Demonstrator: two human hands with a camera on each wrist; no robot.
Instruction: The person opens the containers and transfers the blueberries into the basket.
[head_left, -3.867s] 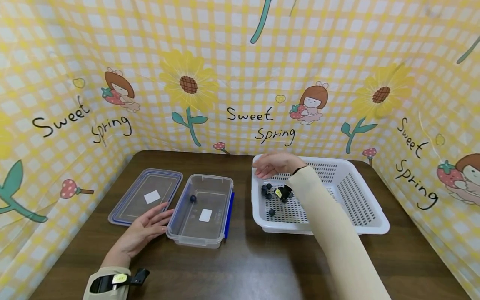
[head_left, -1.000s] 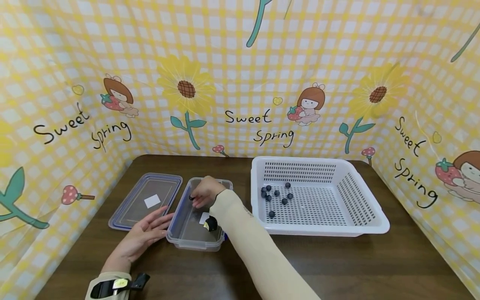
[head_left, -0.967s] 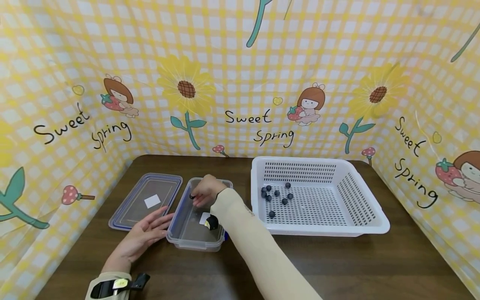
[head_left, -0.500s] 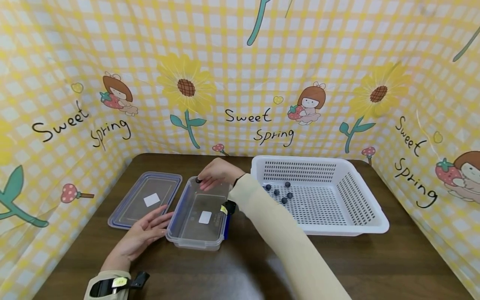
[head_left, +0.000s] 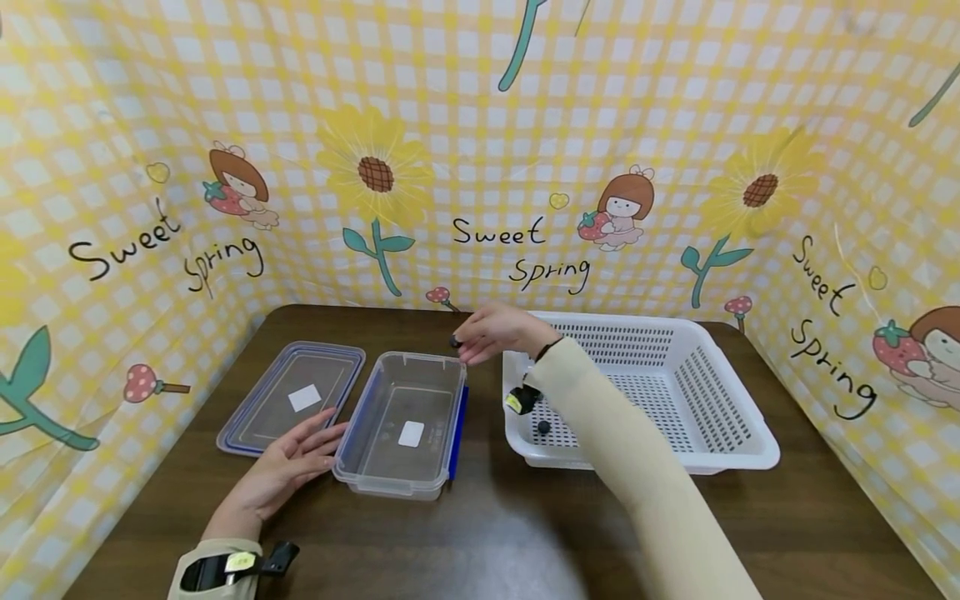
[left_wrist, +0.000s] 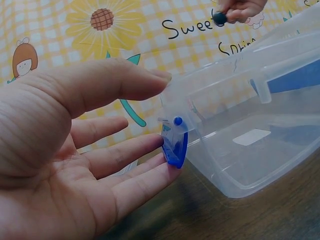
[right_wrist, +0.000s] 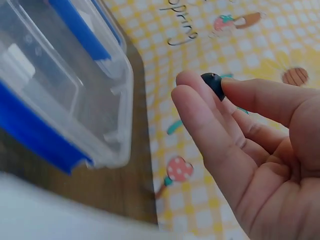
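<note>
My right hand pinches a dark blueberry between thumb and fingertips, in the air between the clear plastic box and the white basket. In the left wrist view the same blueberry shows at the top. The lidless box has a white label on its floor and blue side latches. Its left side meets my left hand, whose fingers lie loosely extended, fingertips right at a blue latch. A blueberry lies in the basket's near left; my right forearm hides much of the basket floor.
The box's lid, clear with a blue seal, lies flat on the dark wooden table left of the box. A yellow checked cloth hangs around the back and sides. The basket's raised rim stands right of the box.
The blueberry that lay in the box was picked up by my right hand, lifted out and carried right past the box's far right corner. My left hand stays at the box's side.
</note>
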